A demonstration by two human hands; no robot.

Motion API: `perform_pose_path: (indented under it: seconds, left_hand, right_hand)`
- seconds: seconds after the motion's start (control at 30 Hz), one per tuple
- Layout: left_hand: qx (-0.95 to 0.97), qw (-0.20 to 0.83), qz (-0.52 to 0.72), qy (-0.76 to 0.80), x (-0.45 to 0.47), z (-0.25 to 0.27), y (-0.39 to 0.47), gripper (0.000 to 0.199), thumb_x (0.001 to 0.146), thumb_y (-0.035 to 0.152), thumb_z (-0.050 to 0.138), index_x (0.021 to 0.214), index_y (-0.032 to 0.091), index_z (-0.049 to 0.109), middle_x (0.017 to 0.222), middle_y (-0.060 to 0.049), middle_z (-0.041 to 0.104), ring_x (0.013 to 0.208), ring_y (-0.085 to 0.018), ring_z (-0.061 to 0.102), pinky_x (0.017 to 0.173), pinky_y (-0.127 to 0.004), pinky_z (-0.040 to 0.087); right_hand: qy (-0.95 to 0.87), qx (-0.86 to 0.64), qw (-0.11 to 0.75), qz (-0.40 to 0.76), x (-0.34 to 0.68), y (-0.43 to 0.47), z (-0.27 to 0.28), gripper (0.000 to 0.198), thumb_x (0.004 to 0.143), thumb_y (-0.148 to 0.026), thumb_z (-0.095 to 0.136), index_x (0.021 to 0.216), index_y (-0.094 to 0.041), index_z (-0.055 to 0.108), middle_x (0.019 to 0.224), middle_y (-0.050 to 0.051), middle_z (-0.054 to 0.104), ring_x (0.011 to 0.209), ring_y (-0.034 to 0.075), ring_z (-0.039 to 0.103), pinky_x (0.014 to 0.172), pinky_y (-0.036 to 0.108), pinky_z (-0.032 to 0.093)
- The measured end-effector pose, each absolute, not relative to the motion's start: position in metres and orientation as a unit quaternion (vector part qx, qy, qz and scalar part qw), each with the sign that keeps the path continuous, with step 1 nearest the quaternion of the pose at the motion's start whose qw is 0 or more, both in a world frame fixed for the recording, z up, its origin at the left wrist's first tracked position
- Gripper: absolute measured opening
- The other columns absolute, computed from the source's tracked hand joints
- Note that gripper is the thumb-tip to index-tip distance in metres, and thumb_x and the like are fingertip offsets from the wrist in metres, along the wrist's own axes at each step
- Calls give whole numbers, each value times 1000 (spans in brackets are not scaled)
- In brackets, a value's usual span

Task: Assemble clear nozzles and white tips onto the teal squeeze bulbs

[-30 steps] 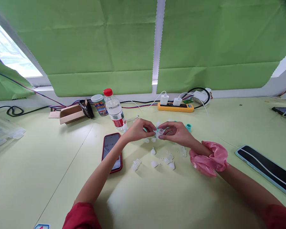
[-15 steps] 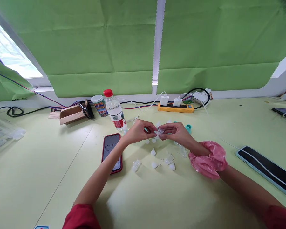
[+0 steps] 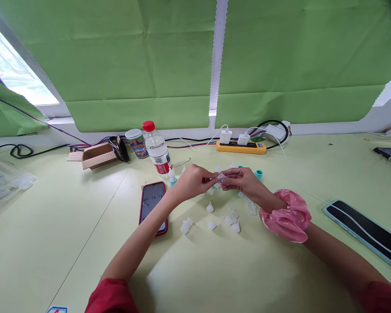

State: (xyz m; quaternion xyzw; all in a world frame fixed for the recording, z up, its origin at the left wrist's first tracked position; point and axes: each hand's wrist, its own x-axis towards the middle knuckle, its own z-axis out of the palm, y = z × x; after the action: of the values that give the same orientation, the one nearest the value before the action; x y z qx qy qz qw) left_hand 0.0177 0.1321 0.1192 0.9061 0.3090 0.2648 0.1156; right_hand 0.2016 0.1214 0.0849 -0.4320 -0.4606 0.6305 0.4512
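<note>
Both hands meet over the middle of the table around a small clear plastic piece point(image 3: 221, 178). My left hand point(image 3: 198, 180) pinches its left side between thumb and fingertips. From the other side, the fingers of my right hand point(image 3: 240, 179) are closed on the same piece. Below the hands lie a white drop-shaped part point(image 3: 210, 207), a white flat part point(image 3: 212, 225), a clear ribbed piece point(image 3: 187, 226) and a small cluster of translucent parts point(image 3: 233, 216). A teal cap point(image 3: 258, 175) stands just beyond my right hand. More small parts are partly hidden behind the fingers.
A phone showing a timer point(image 3: 153, 204) lies left of the hands, with a red-capped bottle point(image 3: 158, 152) and a printed can point(image 3: 137, 143) behind it. An orange power strip point(image 3: 241, 148) sits at the back. Another phone point(image 3: 365, 230) lies at right under a white cable.
My left fingers have straightened and shifted slightly right along the clear piece, which has turned a little between both hands. The loose parts on the table stay put.
</note>
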Motion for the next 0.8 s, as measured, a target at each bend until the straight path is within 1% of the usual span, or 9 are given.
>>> perform_pose_path:
  seconds: [0.1, 0.2, 0.37, 0.47, 0.57, 0.7, 0.8]
  left_hand:
    - [913, 58, 238, 325, 20, 122, 127, 32, 83, 30, 42, 81, 13, 69, 49, -5, 59, 41, -8, 41, 47, -21, 32]
    - [915, 44, 224, 332, 20, 124, 124, 31, 82, 27, 40, 83, 14, 68, 46, -4, 56, 41, -8, 38, 47, -21, 30]
    - [907, 134, 231, 325, 18, 126, 123, 27, 79, 21, 43, 91, 12, 66, 43, -2, 54, 39, -6, 27, 44, -19, 27]
    - [903, 185, 226, 316, 18, 130, 121, 28, 77, 18, 44, 92, 9, 66, 42, -2, 55, 41, -6, 21, 42, -18, 26]
    - [899, 216, 220, 312, 19, 132, 119, 29, 78, 18, 43, 91, 6, 66, 41, -2, 54, 42, -7, 18, 41, -18, 24]
    - [883, 247, 242, 317, 19, 131, 119, 30, 77, 19, 42, 83, 6, 68, 41, 0, 50, 42, -5, 21, 41, -17, 25]
    - [832, 312, 300, 348, 18, 127, 125, 29, 73, 20, 46, 88, 9, 68, 45, 2, 50, 43, -5, 33, 42, -15, 30]
  right_hand:
    - [-452, -432, 453, 636, 201, 121, 85, 24, 51, -23, 77, 70, -14, 66, 59, 0, 64, 51, 9, 58, 56, 23, 52]
    - [-445, -430, 457, 639, 200, 120, 86, 22, 51, -24, 77, 67, -14, 66, 58, 0, 63, 50, 8, 57, 54, 22, 51]
    - [-435, -433, 476, 630, 199, 117, 89, 24, 49, -24, 78, 67, -14, 65, 55, -1, 62, 47, 7, 56, 52, 21, 50]
    - [-431, -434, 485, 625, 198, 116, 90, 25, 49, -24, 78, 67, -13, 66, 53, -1, 62, 46, 8, 56, 51, 21, 50]
    - [-430, -434, 488, 623, 197, 115, 91, 25, 49, -24, 78, 67, -13, 66, 51, 0, 62, 45, 8, 56, 51, 20, 50]
    - [-432, -427, 490, 626, 197, 114, 92, 24, 49, -23, 78, 68, -13, 66, 53, 0, 63, 45, 8, 57, 51, 21, 51]
    - [-436, -408, 495, 631, 194, 111, 96, 24, 51, -23, 77, 71, -15, 66, 61, 0, 66, 50, 8, 59, 55, 22, 52]
